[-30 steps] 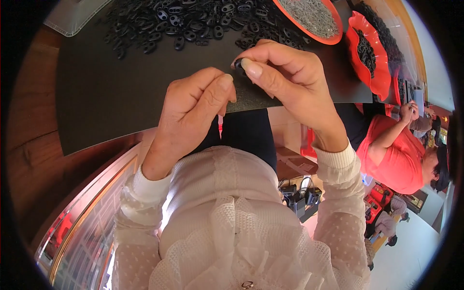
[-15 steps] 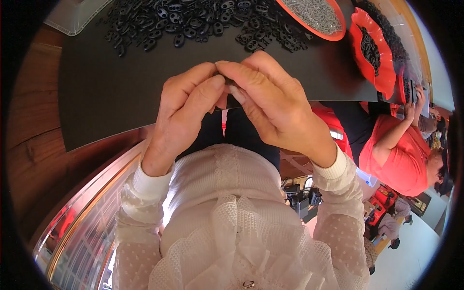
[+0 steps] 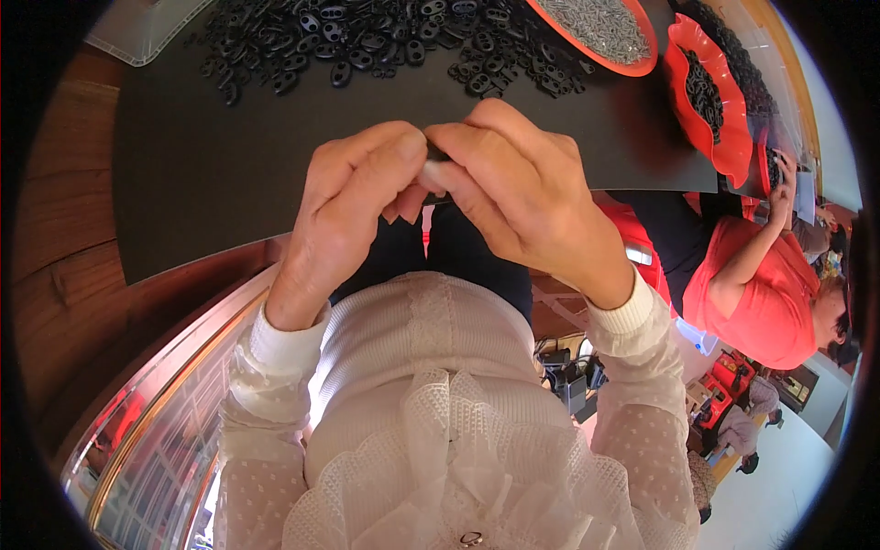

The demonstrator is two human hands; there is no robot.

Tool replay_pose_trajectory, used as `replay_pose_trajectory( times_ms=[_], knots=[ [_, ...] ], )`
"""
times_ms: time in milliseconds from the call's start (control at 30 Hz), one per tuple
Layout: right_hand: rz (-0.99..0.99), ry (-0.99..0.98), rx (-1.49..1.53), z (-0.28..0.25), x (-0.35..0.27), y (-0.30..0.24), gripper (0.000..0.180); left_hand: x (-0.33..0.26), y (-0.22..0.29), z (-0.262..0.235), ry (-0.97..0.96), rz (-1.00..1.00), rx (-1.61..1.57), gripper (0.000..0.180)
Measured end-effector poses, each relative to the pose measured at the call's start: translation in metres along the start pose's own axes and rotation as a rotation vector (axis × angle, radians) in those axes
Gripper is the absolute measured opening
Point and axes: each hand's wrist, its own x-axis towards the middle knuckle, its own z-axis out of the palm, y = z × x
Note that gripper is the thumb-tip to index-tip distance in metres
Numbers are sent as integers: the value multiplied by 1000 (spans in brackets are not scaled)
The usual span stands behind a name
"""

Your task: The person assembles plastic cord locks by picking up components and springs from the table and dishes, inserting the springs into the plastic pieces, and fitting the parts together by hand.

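My left hand (image 3: 353, 188) and my right hand (image 3: 522, 188) meet fingertip to fingertip above the near edge of the black tabletop (image 3: 211, 174). Both are closed in a pinch, thumbs against fingers. Something small and dark seems to sit between the fingertips, mostly covered, so its kind cannot be made out. Beyond my hands spreads a heap of small black oval plastic cord locks (image 3: 341, 73), several showing two holes. Loose smaller black parts are mixed in among them.
An orange-red bowl (image 3: 653, 57) of small silvery springs stands at the far right. Beside it is a red wavy-rimmed dish (image 3: 678, 78) with black parts. A clear plastic tray (image 3: 137, 46) lies far left. A person in a red shirt (image 3: 756, 293) works at the right.
My left thumb has shifted up along the index finger, and its other fingers now show curled below. My right fingertips have drawn slightly to the right. The co-worker's hands moved slightly.
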Motion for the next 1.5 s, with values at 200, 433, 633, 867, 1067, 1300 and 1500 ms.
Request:
replay_pose_trajectory(
  times_ms=[200, 433, 633, 867, 1067, 1300, 1500],
  knots=[
    [285, -37, 425, -5, 1, -3, 20, -3, 6, -1, -37, -22, 34, 40],
    [630, -209, 835, -14, 1, -3, 37, 0, 6, -2, -51, -14, 45, 29],
    [584, -220, 814, -7, 0, 1, 39, 0, 2, -2, -102, 20, 27, 19],
    [587, -195, 726, -10, 0, 3, 36, 0, 2, -1, -104, 45, 29, 12],
    [477, -136, 652, -4, -5, 2, 29, 1, 0, 2, -32, 24, 12, 12],
    [453, -140, 409, -18, -14, 9, 23, 3, -4, -1, -102, 175, 180, 14],
    [280, -106, 97, -9, 4, 22, 22, 4, -6, -3, -131, 213, 193, 17]
  ],
)
